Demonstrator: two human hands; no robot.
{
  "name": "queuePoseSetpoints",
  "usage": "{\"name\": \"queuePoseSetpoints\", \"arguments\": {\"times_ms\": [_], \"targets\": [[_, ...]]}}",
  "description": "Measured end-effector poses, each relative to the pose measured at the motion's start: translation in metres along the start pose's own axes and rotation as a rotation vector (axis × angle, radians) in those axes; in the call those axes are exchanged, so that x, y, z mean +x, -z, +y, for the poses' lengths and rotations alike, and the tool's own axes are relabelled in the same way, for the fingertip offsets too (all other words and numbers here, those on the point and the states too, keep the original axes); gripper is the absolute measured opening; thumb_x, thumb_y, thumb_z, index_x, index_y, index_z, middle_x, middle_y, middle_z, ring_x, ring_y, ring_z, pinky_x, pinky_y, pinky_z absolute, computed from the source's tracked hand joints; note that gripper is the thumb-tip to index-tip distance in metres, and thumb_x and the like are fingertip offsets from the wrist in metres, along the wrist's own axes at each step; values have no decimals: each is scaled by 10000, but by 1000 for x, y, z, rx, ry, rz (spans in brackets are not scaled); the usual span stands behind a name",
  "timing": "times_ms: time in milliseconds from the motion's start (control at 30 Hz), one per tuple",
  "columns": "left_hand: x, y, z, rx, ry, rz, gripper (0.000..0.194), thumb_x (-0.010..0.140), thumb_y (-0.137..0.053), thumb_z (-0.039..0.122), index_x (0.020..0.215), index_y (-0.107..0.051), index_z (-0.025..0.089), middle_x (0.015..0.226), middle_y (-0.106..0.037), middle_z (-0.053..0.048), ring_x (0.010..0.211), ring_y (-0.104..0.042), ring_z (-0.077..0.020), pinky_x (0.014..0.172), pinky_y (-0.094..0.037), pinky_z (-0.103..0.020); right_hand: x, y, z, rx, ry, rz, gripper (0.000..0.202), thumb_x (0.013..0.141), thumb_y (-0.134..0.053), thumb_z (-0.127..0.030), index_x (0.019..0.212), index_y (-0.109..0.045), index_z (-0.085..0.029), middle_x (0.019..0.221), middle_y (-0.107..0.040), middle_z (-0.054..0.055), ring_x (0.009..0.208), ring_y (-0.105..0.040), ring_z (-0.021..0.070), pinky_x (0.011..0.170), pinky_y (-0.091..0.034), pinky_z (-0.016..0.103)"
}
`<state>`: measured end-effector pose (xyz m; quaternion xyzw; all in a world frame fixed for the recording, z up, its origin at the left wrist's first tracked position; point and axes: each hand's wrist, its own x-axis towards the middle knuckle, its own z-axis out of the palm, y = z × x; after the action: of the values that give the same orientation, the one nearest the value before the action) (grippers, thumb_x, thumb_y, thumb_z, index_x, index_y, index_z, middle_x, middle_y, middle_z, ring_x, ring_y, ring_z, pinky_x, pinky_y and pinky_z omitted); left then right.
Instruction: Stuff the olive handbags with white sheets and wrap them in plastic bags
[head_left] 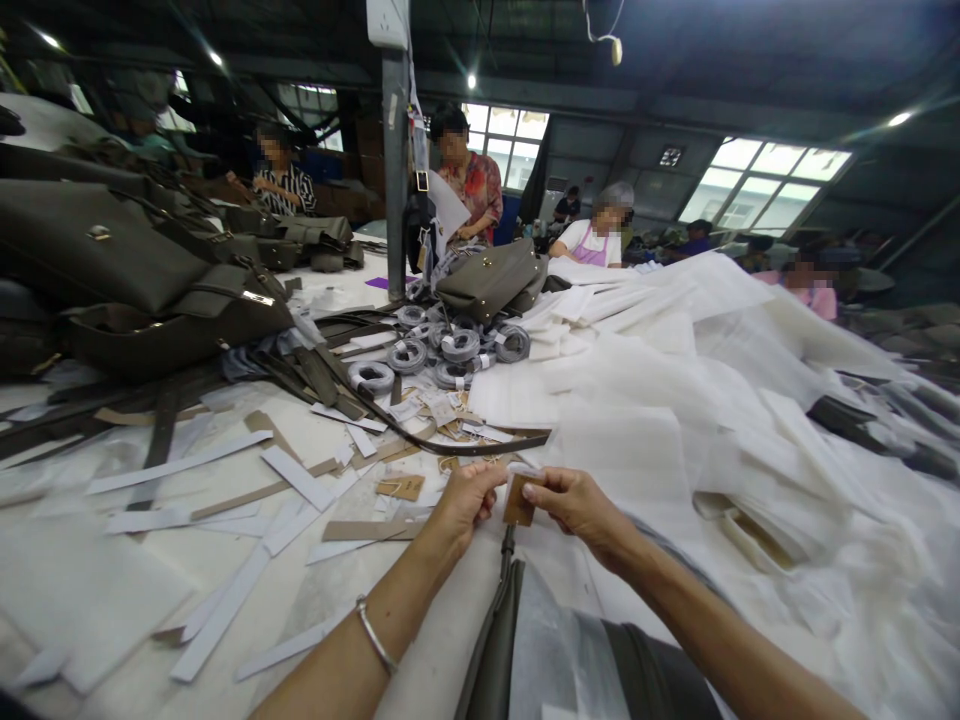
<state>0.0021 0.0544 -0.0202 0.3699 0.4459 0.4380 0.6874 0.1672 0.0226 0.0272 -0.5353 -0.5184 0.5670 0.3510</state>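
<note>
My right hand (566,500) pinches a small brown tag (521,499) between thumb and fingers. Close to its left, my left hand (472,492) is closed, with thumb and fingertips pressed together; what they hold is too small to make out. Below the tag, a dark strap end rises from an olive-grey bag (495,640), which lies at the bottom centre, partly covered by translucent wrapping (551,640). Another brown tag (401,487) lies on the table left of my left hand.
White foam sheets (637,370) are heaped on the right. Dark bags (97,240) are piled at the left, a bag (491,280) and coiled straps (459,345) ahead. Paper strips (225,600) litter the table (247,400). Beside a post (395,170), people work beyond.
</note>
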Motion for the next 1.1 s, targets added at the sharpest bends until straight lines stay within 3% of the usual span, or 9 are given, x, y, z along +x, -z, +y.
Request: {"name": "queuePoseSetpoints", "arguments": {"times_ms": [100,200,400,567,700,767,833,933,1100], "targets": [[0,-2,-2,15,-2,-6,369,536,-732,470,635,-539,171,460,-415,73,412,-307,-52,413,-171,-202,-9,-1,-1,79,-59,-120,490,728,-697,-622,823,-630,-146,475,-482,-79,381,-327,39,383,-245,192],[0,-3,-2,51,-11,-25,344,554,-717,455,624,-527,176,463,-406,74,408,-297,-52,415,-175,-207,-8,-8,0,54,-97,-235,482,683,-746,-588,795,-596,-144,528,-554,-54,393,-424,43,394,-352,178],[-10,-3,10,208,-118,-33,276,613,-702,424,617,-606,166,516,-438,51,455,-347,-76,450,-241,-219,5,-16,10,-52,-97,-54,607,597,-805,-521,990,-485,-188,469,-570,-94,360,-535,123,367,-465,231],[-27,-8,26,445,-369,-123,161,644,-705,302,556,-650,179,796,-599,-35,778,-561,-167,638,-418,-230,6,-15,11,24,-87,79,441,608,-797,-405,899,-564,-169,516,-622,-53,427,-581,117,428,-507,233],[-26,-5,24,602,-354,-101,258,791,-587,398,892,-702,190,937,-648,-63,614,-567,-149,486,-385,-237,1,-16,12,114,-82,64,378,648,-769,-453,805,-596,-155,642,-694,15,543,-651,129,563,-562,269],[-20,0,21,645,-331,-39,292,769,-609,379,977,-686,190,894,-659,-53,586,-550,-147,478,-362,-235,-1,-14,12,161,-74,48,404,636,-785,-470,805,-594,-156,680,-702,21,592,-674,142,633,-577,302],[-15,6,20,689,-323,-71,198,739,-617,344,817,-692,179,742,-644,-28,580,-531,-149,502,-349,-236,-4,-10,11,148,-76,16,398,634,-785,-447,832,-609,-151,697,-703,25,621,-680,148,652,-571,304],[-12,15,24,737,-305,-162,193,711,-592,312,574,-611,177,549,-554,15,539,-474,-135,520,-308,-237,-5,-1,7,9,-57,18,364,670,-730,-382,932,-635,-148,756,-707,33,612,-652,136,536,-511,243],[-12,26,44,759,-299,-154,188,651,-550,313,520,-500,188,497,-414,53,514,-350,-111,500,-212,-240,0,1,-2,-280,91,80,421,763,-646,-411,1122,-651,-191,960,-708,60,626,-632,132,449,-441,212]]}}
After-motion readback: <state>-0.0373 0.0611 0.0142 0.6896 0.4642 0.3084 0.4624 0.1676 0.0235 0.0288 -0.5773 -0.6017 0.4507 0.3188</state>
